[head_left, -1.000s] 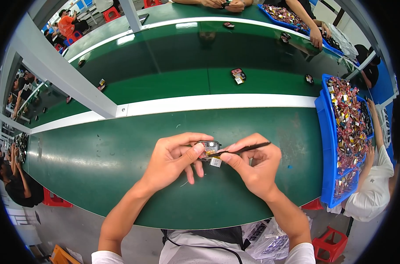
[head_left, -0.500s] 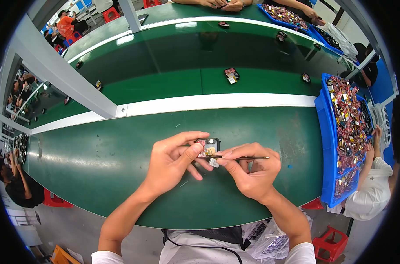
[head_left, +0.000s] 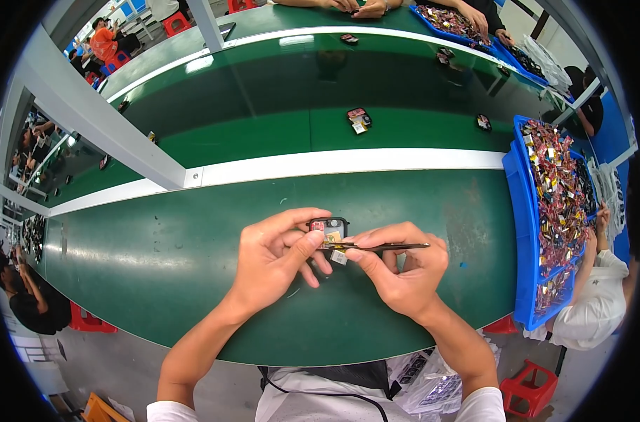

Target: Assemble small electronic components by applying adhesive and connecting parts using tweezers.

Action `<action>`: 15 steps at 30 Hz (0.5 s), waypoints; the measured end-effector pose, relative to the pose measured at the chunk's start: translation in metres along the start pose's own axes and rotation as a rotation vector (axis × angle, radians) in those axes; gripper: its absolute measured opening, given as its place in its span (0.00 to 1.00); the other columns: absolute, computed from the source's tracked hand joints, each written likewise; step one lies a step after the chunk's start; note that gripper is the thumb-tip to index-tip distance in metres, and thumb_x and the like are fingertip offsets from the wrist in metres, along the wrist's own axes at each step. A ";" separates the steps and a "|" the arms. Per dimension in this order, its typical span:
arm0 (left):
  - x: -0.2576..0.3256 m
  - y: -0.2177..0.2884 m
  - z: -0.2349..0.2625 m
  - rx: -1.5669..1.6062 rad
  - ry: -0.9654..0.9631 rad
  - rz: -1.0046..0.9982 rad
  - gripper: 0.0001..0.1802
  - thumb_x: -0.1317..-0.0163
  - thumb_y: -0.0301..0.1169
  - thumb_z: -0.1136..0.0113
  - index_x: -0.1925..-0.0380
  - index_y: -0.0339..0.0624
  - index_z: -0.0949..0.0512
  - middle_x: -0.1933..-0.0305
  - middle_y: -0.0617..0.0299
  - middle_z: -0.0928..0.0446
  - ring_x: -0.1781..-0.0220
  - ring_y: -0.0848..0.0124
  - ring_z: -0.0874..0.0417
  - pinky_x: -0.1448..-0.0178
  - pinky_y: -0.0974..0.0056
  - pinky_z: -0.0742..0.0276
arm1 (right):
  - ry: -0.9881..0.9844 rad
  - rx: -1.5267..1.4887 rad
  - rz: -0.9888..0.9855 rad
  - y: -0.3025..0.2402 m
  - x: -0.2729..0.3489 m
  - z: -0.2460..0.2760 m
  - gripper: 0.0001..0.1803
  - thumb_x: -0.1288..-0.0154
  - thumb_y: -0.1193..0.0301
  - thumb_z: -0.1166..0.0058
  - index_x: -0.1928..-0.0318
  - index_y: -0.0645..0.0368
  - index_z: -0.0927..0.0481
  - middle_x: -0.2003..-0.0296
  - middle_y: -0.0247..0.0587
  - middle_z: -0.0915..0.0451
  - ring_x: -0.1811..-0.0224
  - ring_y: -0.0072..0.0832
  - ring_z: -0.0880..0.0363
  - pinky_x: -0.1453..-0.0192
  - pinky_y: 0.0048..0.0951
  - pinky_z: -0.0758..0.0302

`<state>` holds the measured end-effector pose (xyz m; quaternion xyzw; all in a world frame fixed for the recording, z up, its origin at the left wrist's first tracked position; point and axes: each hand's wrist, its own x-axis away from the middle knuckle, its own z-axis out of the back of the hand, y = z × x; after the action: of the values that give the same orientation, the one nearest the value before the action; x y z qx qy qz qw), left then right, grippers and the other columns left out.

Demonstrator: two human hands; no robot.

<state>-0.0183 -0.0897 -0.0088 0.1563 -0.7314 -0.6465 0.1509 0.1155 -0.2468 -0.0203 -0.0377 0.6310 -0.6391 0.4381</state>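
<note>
A small black plastic casing with rounded corners (head_left: 335, 229), open at the top with red and yellowish parts inside, is held above the middle of the dark green counter (head_left: 158, 267), between its near edge and its far edge. The left hand (head_left: 274, 260) pinches the casing's left side between thumb and fingers. The right hand (head_left: 406, 271) pinches a slim dark pointed tool (head_left: 408, 246) between thumb and fingers, its tip at the lower part of the casing. A small white rectangular label (head_left: 339, 258) hangs just below the casing.

A blue plastic bin (head_left: 520, 246) heaped with small red, yellow and white parts (head_left: 551, 183) stands at the counter's right edge. A white metal rail (head_left: 348, 160) runs along the far edge; past it, two black casings with coloured parts (head_left: 359, 121) (head_left: 483, 122) lie apart on a glossy green surface (head_left: 264, 137).
</note>
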 end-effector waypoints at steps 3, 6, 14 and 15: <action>0.000 -0.001 0.001 -0.003 0.007 -0.009 0.18 0.26 0.22 0.44 0.40 0.25 0.26 0.59 0.48 0.16 0.67 0.65 0.11 0.73 0.68 0.15 | 0.016 -0.039 0.021 0.000 -0.001 -0.001 0.08 0.48 0.82 0.26 0.68 0.60 0.13 0.71 0.34 0.11 0.89 0.11 0.36 0.84 0.18 0.43; 0.001 -0.001 0.001 -0.006 0.023 -0.008 0.18 0.26 0.22 0.44 0.40 0.25 0.25 0.61 0.49 0.16 0.68 0.66 0.11 0.73 0.68 0.15 | 0.003 -0.004 0.053 -0.002 -0.001 -0.001 0.09 0.48 0.82 0.26 0.67 0.60 0.13 0.69 0.35 0.11 0.89 0.11 0.36 0.84 0.18 0.43; 0.000 0.000 0.000 0.002 0.030 -0.008 0.17 0.26 0.23 0.44 0.41 0.25 0.25 0.66 0.52 0.17 0.72 0.70 0.14 0.76 0.70 0.19 | -0.026 0.016 0.069 -0.003 -0.002 -0.001 0.09 0.49 0.82 0.27 0.67 0.59 0.12 0.69 0.34 0.10 0.90 0.13 0.36 0.84 0.19 0.42; 0.001 0.000 0.000 0.002 0.030 -0.008 0.17 0.26 0.23 0.44 0.41 0.25 0.25 0.66 0.52 0.17 0.72 0.70 0.14 0.76 0.70 0.19 | -0.026 0.017 0.068 -0.003 -0.003 -0.001 0.09 0.49 0.82 0.27 0.67 0.59 0.12 0.69 0.34 0.10 0.90 0.13 0.36 0.84 0.19 0.42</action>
<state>-0.0189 -0.0897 -0.0091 0.1688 -0.7291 -0.6439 0.1591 0.1149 -0.2447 -0.0170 -0.0209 0.6209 -0.6284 0.4681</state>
